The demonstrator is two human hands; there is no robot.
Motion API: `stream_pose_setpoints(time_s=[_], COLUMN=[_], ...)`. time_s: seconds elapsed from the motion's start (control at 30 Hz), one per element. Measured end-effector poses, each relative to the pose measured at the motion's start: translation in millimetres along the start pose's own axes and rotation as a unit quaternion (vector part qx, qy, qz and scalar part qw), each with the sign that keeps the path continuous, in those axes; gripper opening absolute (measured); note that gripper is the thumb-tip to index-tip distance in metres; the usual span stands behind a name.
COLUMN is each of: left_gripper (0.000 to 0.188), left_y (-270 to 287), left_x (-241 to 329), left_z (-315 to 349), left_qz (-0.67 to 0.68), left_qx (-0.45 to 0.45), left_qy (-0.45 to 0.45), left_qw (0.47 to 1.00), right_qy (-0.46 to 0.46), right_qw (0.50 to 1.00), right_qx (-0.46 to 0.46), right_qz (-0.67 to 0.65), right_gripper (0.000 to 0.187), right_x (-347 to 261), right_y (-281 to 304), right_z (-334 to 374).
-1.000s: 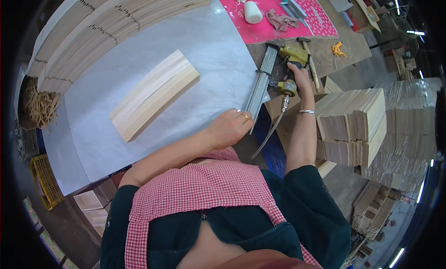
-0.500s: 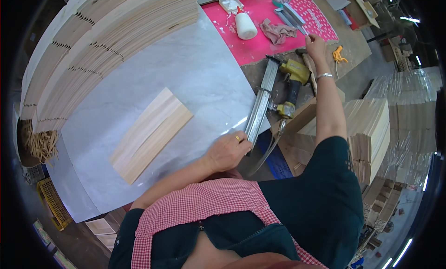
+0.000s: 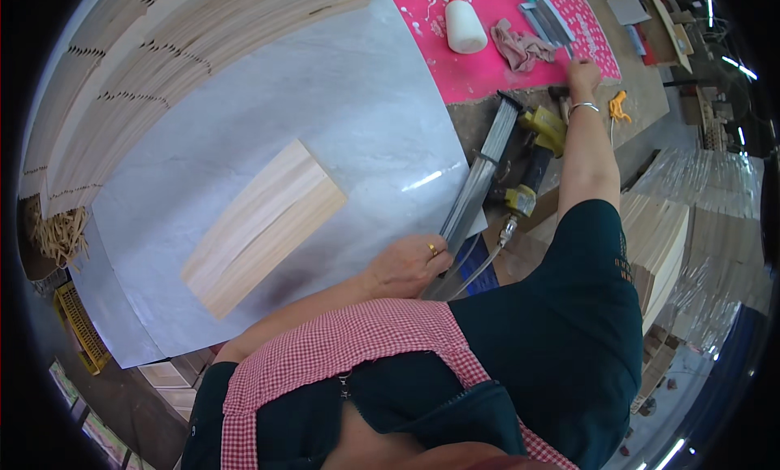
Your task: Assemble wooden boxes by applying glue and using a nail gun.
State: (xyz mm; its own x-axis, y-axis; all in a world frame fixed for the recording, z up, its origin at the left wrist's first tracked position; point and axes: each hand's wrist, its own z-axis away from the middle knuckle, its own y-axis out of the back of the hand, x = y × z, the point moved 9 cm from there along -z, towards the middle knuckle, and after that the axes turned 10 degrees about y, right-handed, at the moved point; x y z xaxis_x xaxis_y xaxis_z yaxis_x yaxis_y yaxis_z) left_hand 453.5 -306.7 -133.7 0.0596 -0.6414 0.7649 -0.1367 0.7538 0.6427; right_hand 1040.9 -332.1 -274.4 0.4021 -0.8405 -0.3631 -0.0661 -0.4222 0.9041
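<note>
My left hand (image 3: 410,263), a ring on one finger, is closed around the near end of a long metal magazine (image 3: 479,173). This belongs to a yellow and black air nail gun or stapler (image 3: 534,165), which lies on its side with a hose at its handle. My right hand (image 3: 582,78) is stretched out to the far right, fingers curled in at the end of several grey metal strips (image 3: 548,23). What its fingertips hold is hidden. A slightly curved pale wooden panel (image 3: 264,226) lies on the grey-white tabletop (image 3: 357,104), left of my left hand.
Stacked wooden panels (image 3: 236,31) line the far left. A white glue bottle (image 3: 465,25) and a crumpled pinkish cloth (image 3: 520,46) lie on a pink sheet (image 3: 451,78). An orange clamp-like tool (image 3: 619,107) sits beyond my right wrist. More wood stacks (image 3: 658,234) stand at right.
The view has shifted, so the table things appear farther right and higher. My right hand stays by the metal strips, its fingers more curled in. My left hand stays on the magazine's near end.
</note>
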Motion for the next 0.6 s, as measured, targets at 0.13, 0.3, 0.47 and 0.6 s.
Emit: stream_pose_setpoints(time_s=[0.13,0.3,0.47,0.6], left_gripper=[0.004,0.005,0.004,0.006], left_y=[-6.3,-5.3,-13.6,-28.6], left_x=[5.3,5.2,23.6,42.2], left_z=[7.7,7.3,35.4,55.3], left_qz=[-0.029,-0.049,-0.088,-0.1], left_qx=[0.015,0.07,0.118,0.098], left_qy=[0.011,-0.006,-0.019,-0.01], left_qw=[0.999,0.996,0.989,0.99], right_qy=[0.049,0.125,0.053,-0.012], right_qw=[0.993,0.954,0.897,0.873], right_qx=[0.041,0.134,0.052,0.04], right_qz=[-0.1,-0.236,-0.435,-0.486], right_gripper=[0.024,0.019,0.013,0.012], right_x=[-42.5,-113.5,-141.8,-124.6], right_y=[68.2,200.0,187.7,163.4], right_z=[43.2,155.9,278.3,300.7])
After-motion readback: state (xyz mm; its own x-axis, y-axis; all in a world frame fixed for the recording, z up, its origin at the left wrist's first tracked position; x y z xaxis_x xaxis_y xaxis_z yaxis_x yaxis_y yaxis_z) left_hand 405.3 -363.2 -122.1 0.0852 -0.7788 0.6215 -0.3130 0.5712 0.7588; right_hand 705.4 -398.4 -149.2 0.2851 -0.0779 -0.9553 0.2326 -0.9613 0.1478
